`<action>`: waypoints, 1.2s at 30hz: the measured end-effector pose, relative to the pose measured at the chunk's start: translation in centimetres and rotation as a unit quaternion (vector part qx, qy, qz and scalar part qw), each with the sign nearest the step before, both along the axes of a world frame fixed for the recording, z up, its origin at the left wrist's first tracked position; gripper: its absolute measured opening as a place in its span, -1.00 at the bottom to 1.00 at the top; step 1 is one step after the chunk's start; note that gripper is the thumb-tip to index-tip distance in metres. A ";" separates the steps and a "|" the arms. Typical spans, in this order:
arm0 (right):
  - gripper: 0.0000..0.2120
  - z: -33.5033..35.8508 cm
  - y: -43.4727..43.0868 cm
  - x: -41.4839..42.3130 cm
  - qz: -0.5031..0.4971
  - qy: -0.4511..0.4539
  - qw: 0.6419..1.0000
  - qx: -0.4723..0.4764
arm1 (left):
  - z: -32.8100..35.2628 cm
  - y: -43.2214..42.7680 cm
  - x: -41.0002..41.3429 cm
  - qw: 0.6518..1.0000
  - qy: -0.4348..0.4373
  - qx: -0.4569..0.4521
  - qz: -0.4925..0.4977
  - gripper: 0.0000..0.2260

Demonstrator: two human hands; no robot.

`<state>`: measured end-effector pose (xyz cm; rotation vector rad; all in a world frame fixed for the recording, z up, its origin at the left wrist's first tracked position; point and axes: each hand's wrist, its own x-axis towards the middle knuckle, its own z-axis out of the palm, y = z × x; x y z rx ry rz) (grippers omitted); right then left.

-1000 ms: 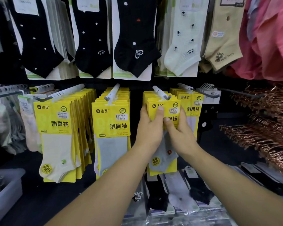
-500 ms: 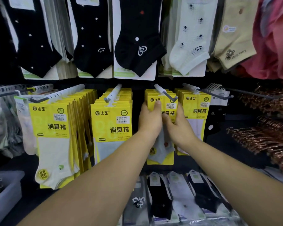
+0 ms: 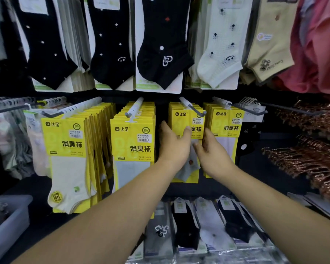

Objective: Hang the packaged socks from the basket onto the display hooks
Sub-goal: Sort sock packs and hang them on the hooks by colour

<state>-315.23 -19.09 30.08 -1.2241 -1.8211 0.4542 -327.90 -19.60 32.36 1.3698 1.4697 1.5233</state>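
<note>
Since half a second ago: both hands have dropped from the top of the card to its lower half, and the yellow-carded pack of grey ankle socks [image 3: 185, 119] now hangs by its own slot on the grey wire display hook with white label strip [image 3: 195, 110], third hook from the left in the yellow row; it sits at the front of its stack, with the grey sock showing below between the two wrists.

Left hand [image 3: 174, 145]: thumb [image 3: 187, 131] laid across the card's front, fingers straight up along the card's left edge in the dark gap; whether it pinches the card or only rests there, cannot tell.

Right hand [image 3: 214, 155]: just beside the pack's right edge, fingers loosely curled, nothing visibly held; contact with the card unclear.

Neighbours: a stack of matching yellow packs [image 3: 227, 128] on the next hook right; another yellow stack with a pale grey sock [image 3: 133, 141] on the hook left; a fuller yellow stack with cream socks [image 3: 65, 138] further left.

Above: a row of white-carded black and cream patterned socks [image 3: 160, 60]; pink fabric [image 3: 320, 44] at upper right.

Below the forearms: flat-lying clear packs of grey, black and white socks [image 3: 187, 231]; copper-coloured hangers [image 3: 312, 159] bunched at right; pale translucent plastic bin [image 3: 10, 225] at lower left, contents too blurred to identify.
</note>
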 end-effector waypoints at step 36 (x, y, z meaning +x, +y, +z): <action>-0.47 -47.0 -24.6 -12.5 0.213 -0.359 0.817 -0.397 | -37.9 -36.6 -21.6 0.900 -0.014 -0.421 0.116 -0.59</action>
